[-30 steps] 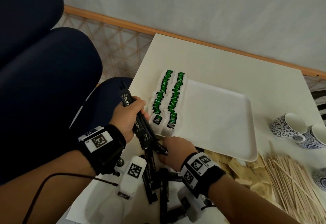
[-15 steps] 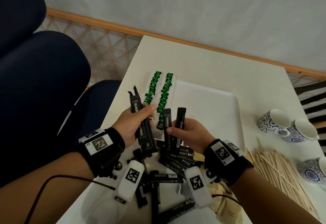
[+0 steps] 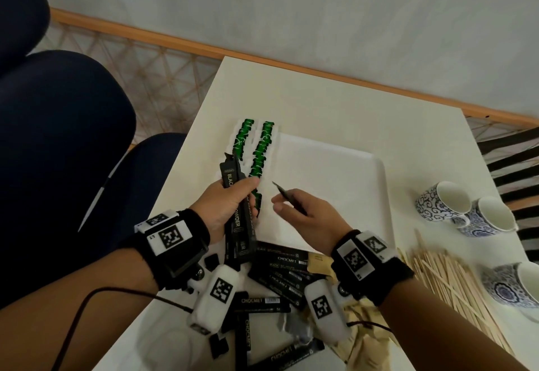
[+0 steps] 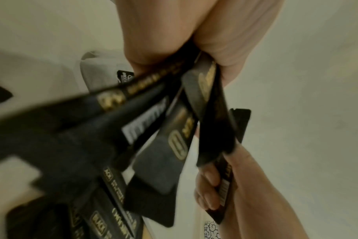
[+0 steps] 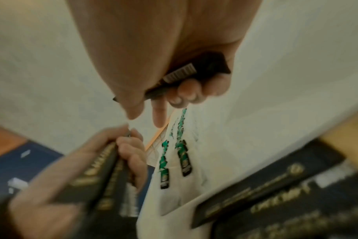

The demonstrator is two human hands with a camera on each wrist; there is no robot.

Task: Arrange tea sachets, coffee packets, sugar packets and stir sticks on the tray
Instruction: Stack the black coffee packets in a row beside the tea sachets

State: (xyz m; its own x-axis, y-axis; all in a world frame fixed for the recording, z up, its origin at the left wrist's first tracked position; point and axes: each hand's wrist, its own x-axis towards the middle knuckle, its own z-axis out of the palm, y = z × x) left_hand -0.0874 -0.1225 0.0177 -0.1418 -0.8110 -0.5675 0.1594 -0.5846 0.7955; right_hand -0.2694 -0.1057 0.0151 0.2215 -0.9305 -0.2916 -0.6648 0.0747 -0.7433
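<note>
left hand [image 3: 226,210] is up over the near-left corner of the tray, fingers and thumb wrapped round a bundle of long black coffee stick packets [image 3: 237,216] with gold and white lettering, the bundle standing nearly on end and fanning out at the bottom. right hand [image 3: 306,219] sits just beside it, over the tray, fingers curled round one thin black coffee packet [image 3: 287,198] whose tip pokes out toward the left hand; the two hands are close but not touching. the right wrist view shows that single packet [image 5: 186,76] tucked under the fingers, forefinger pointing out.

on the flat white rectangular tray [image 3: 335,184] there are two neat overlapping rows of white tea sachets with green print [image 3: 256,149], running along its left side. the middle and right of the tray show bare white surface.

on the white table [image 3: 320,102], nearer the person, a loose heap of black coffee packets [image 3: 280,277] lies below the hands, some brown paper sugar packets [image 3: 361,332] beside it, then a spread pile of pale wooden stir sticks [image 3: 455,283] to the right. three blue-and-white patterned cups [image 3: 443,204] lie on their sides at the right edge.
</note>
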